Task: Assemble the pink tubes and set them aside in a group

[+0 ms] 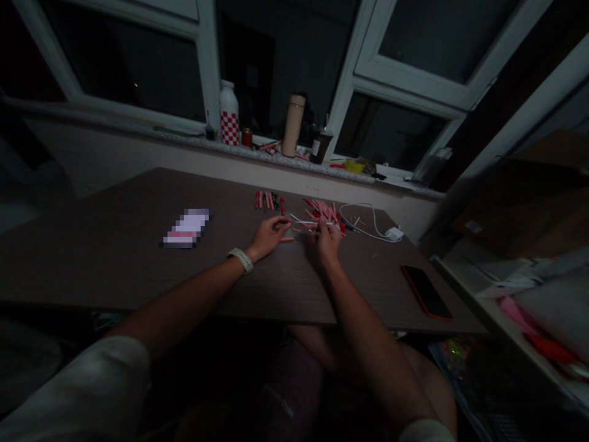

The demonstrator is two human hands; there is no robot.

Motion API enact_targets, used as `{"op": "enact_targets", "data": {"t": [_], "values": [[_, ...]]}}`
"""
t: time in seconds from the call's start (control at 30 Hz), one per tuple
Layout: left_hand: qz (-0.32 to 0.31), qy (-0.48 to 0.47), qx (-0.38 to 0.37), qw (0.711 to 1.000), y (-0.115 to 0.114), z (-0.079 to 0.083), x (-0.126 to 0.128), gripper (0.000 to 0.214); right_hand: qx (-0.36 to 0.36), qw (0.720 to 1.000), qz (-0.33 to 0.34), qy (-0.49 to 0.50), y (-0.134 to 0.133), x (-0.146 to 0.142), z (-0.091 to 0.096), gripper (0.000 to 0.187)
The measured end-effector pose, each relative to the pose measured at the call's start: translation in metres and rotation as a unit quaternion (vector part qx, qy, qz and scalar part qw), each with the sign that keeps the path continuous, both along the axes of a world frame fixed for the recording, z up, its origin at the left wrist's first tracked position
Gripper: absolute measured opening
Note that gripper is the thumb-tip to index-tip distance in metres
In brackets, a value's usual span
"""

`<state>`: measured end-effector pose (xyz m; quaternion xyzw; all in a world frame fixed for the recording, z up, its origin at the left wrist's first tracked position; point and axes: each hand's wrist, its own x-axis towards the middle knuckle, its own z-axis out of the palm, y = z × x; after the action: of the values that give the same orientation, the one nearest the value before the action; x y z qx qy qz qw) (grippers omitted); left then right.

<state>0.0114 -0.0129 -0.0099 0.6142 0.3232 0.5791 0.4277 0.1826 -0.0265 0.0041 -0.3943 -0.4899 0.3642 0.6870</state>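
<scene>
A thin white stick (306, 223), perhaps a pen refill, spans the gap between my hands above the table. My right hand (328, 244) pinches it near its right end. At the stick's left end, my left hand (270, 236) has thumb and fingers closed together; the dim light blurs the exact contact. Behind my right hand lies a loose heap of pink, red and dark pen parts (324, 210). Several red, pink and black pen pieces (270, 201) form a row beyond my left hand. A pink piece (286, 239) lies between my hands.
A pixelated bright phone-like screen (188, 228) is on the left of the brown table (115, 258). On the right are a white charger (394, 234) with its cable and a dark phone (426, 291). Bottles, including a checkered one (229, 116), line the windowsill.
</scene>
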Motion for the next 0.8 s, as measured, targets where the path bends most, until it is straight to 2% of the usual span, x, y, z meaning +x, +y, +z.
{"op": "enact_targets", "data": {"t": [0.47, 0.8], "values": [[0.002, -0.024, -0.008, 1.0, 0.0, 0.001, 0.001, 0.027, 0.021, 1.0, 0.017, -0.002, -0.002, -0.002, 0.001, 0.049], [-0.017, -0.033, -0.034, 0.999, -0.004, 0.002, 0.002, 0.036, -0.01, 0.997, 0.065, -0.043, 0.006, 0.0, -0.009, 0.045]]}}
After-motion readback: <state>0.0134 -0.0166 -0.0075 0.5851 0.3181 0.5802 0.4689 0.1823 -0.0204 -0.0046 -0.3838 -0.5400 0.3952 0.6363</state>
